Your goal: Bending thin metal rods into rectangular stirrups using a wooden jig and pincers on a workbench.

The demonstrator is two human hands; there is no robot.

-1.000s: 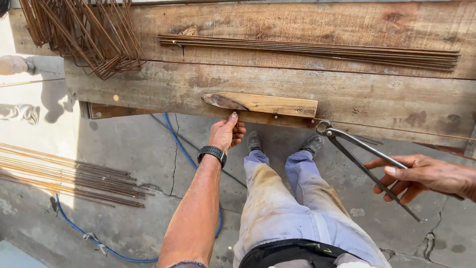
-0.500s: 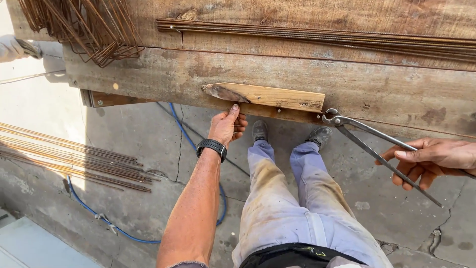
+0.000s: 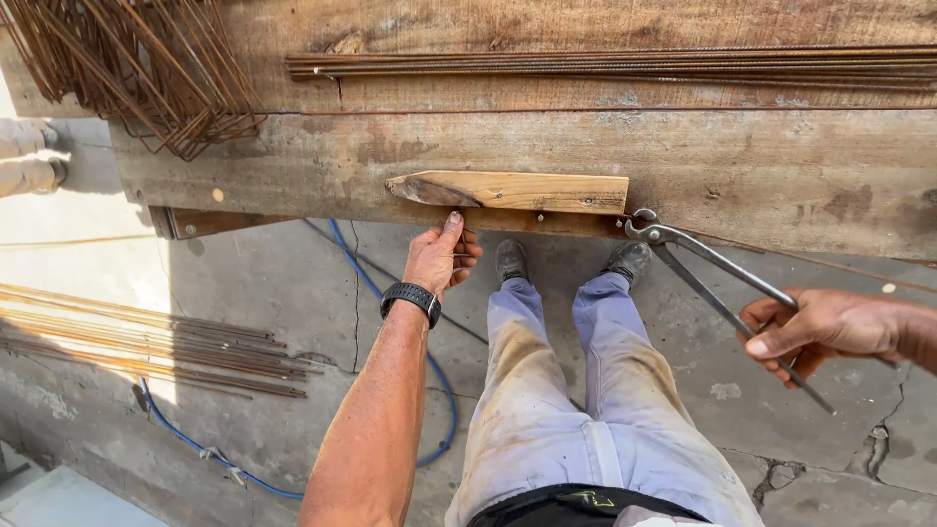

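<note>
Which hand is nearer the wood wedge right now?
Left. The left hand has a finger touching the lower edge of the wedge; the right hand is off to its right and lower, holding the pincers.

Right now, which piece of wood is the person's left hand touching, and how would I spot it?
Find the long weathered workbench plank running across the picture. On its near edge, above the left hand, lies a short pale wood block. Unlike the grey boards around it, it is fresh yellow and tapers to a dark point at one end, with the pincers beside its square end.
</note>
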